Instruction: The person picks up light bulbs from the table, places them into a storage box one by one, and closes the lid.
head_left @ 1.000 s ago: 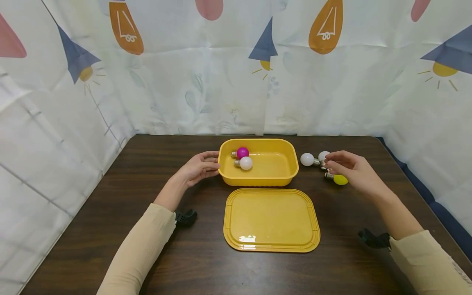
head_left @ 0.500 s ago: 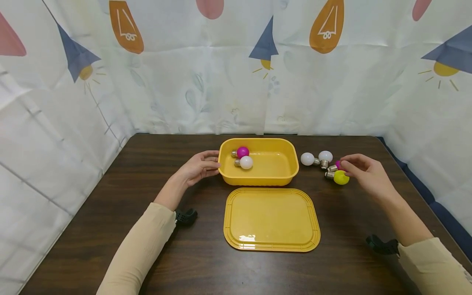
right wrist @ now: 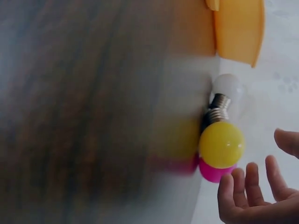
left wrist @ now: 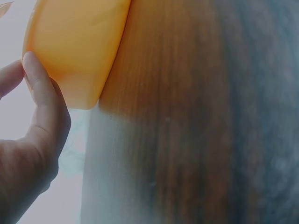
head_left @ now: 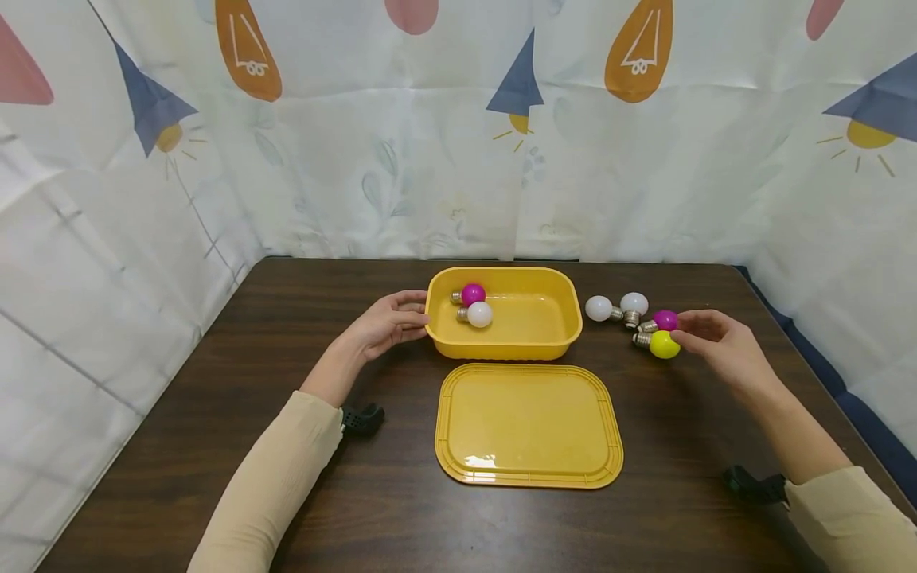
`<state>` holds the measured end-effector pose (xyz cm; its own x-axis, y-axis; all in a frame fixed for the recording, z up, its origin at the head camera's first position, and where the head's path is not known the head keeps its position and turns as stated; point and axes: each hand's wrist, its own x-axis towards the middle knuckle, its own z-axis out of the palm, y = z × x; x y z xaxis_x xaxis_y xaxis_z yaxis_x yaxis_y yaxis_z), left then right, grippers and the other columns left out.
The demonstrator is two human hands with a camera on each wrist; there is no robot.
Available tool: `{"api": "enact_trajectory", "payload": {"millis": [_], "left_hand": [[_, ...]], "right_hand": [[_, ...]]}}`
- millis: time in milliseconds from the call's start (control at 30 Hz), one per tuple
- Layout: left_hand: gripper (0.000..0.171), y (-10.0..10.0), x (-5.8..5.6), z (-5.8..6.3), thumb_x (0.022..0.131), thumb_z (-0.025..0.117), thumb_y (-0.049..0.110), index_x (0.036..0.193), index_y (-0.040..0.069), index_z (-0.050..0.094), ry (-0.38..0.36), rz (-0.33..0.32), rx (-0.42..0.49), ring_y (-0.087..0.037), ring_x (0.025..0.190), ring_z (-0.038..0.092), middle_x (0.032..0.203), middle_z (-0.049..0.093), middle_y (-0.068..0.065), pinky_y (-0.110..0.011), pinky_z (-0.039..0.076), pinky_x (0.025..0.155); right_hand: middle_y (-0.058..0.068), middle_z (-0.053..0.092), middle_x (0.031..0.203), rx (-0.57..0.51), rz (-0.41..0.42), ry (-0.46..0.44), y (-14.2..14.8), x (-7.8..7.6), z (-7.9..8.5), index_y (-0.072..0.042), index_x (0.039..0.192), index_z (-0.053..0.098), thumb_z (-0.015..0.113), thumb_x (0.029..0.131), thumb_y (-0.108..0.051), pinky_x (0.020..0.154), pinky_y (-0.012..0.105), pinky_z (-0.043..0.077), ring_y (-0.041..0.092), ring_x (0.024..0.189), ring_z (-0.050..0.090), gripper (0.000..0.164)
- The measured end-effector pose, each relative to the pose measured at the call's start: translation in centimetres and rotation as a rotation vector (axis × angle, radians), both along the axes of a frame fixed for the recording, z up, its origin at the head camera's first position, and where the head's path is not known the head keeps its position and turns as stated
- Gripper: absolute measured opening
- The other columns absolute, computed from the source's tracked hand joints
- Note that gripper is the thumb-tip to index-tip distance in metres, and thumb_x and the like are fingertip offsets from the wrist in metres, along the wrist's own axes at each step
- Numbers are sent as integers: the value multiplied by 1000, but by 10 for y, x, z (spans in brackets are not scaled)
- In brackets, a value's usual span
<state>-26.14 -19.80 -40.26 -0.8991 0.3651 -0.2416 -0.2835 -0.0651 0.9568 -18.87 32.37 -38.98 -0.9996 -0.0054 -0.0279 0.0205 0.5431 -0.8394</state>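
Resting the relaxed left hand against the yellow box near the far edge of the tabletop; poising the right hand, loose and grasping nothing, beside a magenta bulb and a yellow bulb toward the far right corner. Looking about a third done, counting two boxed bulbs, four outside and the lid off; reading no brands, labels or writing.

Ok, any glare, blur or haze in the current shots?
Head view: fairly sharp, with glare on the yellow lid, towards its near left corner; left wrist view: hazy, tabletop grain smeared; right wrist view: tabletop blurred too, yellow bulb clearer, with small highlights.
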Motion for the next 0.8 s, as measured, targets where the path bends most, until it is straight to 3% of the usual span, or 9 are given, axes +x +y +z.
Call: {"api": "enact_trajectory", "payload": {"millis": [433, 800], "left_hand": [[58, 0, -1, 1, 102, 60, -1, 155, 1, 35, -3, 1, -7, -22, 95, 71, 143, 50, -29, -29, 60, 87], [59, 1, -1, 1, 102, 61, -2, 154, 1, 36, -11, 13, -18, -21, 93, 71, 137, 55, -25, -30, 60, 86]], "right_hand": [[34, 36, 150, -104, 42, -126, 11, -8, -13, 11, 150, 33, 65, 104, -28, 82, 14, 55, -9, 92, 57, 68], [37, 34, 151, -41, 72, -182, 4, -9, -12, 10, 150, 34, 68, 101, -34, 81, 15, 55, -6, 92, 55, 74]]}}
